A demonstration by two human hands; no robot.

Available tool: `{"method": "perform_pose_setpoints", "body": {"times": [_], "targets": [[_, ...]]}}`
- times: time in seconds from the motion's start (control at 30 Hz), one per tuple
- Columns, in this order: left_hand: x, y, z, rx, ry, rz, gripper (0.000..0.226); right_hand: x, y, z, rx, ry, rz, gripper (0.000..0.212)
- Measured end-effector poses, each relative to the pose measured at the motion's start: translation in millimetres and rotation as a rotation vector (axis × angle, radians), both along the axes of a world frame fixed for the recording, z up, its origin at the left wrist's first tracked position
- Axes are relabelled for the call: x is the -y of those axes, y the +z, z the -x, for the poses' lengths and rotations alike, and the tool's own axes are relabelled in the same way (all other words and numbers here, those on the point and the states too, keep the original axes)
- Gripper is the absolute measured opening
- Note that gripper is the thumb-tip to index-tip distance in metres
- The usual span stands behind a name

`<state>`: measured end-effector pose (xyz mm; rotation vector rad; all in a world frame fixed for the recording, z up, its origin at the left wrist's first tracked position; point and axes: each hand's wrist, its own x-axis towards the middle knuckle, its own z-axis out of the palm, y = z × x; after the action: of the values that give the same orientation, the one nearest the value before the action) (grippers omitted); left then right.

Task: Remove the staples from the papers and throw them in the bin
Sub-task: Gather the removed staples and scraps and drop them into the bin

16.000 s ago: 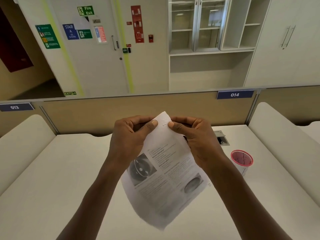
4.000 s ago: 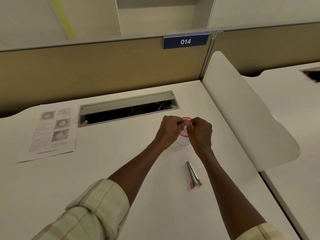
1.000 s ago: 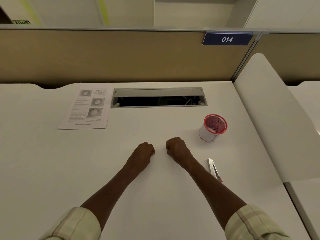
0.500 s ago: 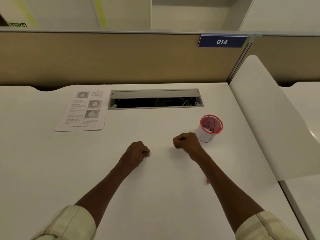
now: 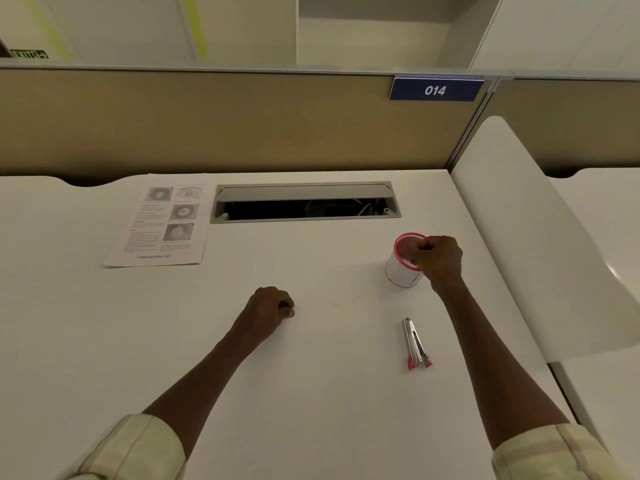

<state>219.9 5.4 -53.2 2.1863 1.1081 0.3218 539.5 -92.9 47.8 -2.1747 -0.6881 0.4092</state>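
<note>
Right hand (image 5: 439,261) moved over round red-rimmed bin (image 5: 401,271), fingers curled, left hand (image 5: 268,311) fisted on smooth desk (image 5: 311,393).

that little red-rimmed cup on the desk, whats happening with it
A person at a white desk holds their right hand over the small white cup with a red rim, fingers curled at its mouth; whether they pinch a staple cannot be seen. The left hand rests curled on the desk. A metal staple remover with red tips and a printed paper sheet lie untouched.
</note>
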Motion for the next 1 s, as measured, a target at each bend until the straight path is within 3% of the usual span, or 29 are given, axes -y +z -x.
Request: {"method": "perform_pose_setpoints", "body": {"times": [0.1, 0.2, 0.53, 0.7, 0.87, 1.0], "targets": [[0.8, 0.0, 0.0, 0.013, 0.013, 0.009, 0.008, -2.4, -4.6, -6.5, 0.110, 0.053, 0.069, 0.007], [1.3, 0.3, -0.2, 0.029, 0.023, 0.020, 0.007, -3.8, -7.7, -7.9, 0.205, 0.063, 0.080, 0.015], [3.4, -2.7, 0.1, 0.012, 0.045, -0.032, 0.008, -6.2, -18.3, 11.0, 0.459, 0.183, -0.060, 0.015], [6.5, -2.8, -2.4, 0.017, 0.065, -0.044, 0.007, -8.2, -29.6, 27.6, 0.474, 0.266, -0.167, 0.021], [12.7, -3.9, -7.2, 0.021, 0.111, -0.063, 0.009, -9.0, -48.3, 53.3, 0.432, 0.422, -0.134, 0.019], [9.8, -3.7, -12.3, -0.033, 0.035, -0.089, 0.009, -6.0, -71.0, 71.1, 0.371, 0.622, -0.032, 0.016]]}}
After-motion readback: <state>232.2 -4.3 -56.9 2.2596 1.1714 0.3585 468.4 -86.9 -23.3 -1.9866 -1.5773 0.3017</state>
